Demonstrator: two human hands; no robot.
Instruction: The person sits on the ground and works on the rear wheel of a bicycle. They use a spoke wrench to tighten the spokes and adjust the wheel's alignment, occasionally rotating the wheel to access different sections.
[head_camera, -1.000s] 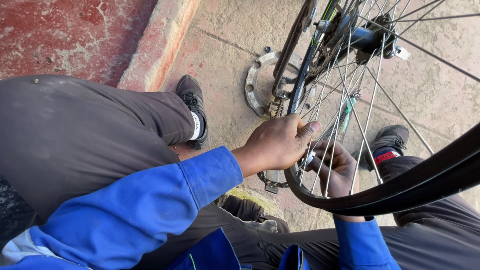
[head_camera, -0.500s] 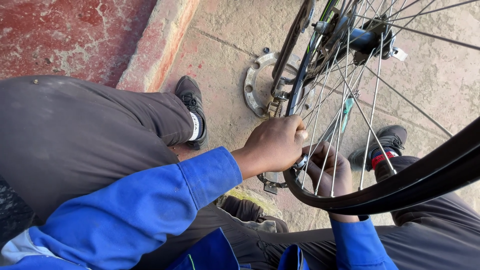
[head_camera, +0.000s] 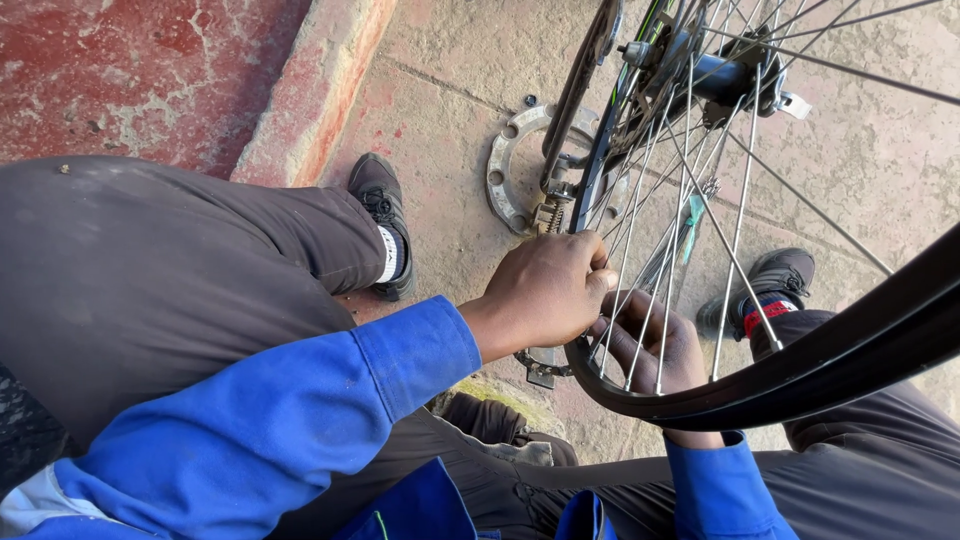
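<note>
Little has shifted: left hand (head_camera: 548, 290) stays closed against the bicycle wheel (head_camera: 700, 150) at its spokes; right hand (head_camera: 650, 345), behind them, seemingly pinches one spoke near the rim.

metal ring plate (head_camera: 510, 150), red curb (head_camera: 320, 90), 2 shoes (head_camera: 385, 225)

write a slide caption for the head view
Both hands, left hand and right hand, work among the spokes of a bicycle wheel above a concrete floor.

No packages, no signs, no screens in view, no readable labels either (only bare metal, rubber, cloth and concrete show), nothing else to report
</note>
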